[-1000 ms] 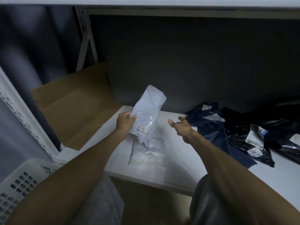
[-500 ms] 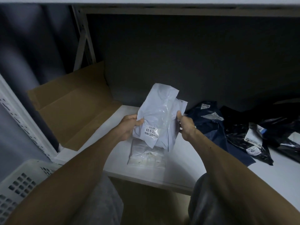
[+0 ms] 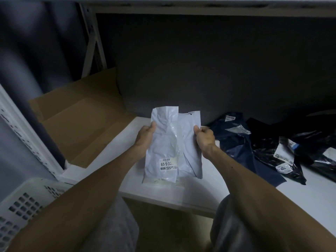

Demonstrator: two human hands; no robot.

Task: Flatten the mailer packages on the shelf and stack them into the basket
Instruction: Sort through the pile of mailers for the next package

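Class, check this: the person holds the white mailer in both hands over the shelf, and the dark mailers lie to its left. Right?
Wrong side. In the head view the dark mailers lie to the right of the white mailer. The left hand and right hand do hold it over the shelf.

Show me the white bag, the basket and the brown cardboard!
white bag (image 3: pixel 163 142), head view, front above the label.
basket (image 3: pixel 23 206), head view, its holed wall.
brown cardboard (image 3: pixel 78 120), head view, its flat panel.
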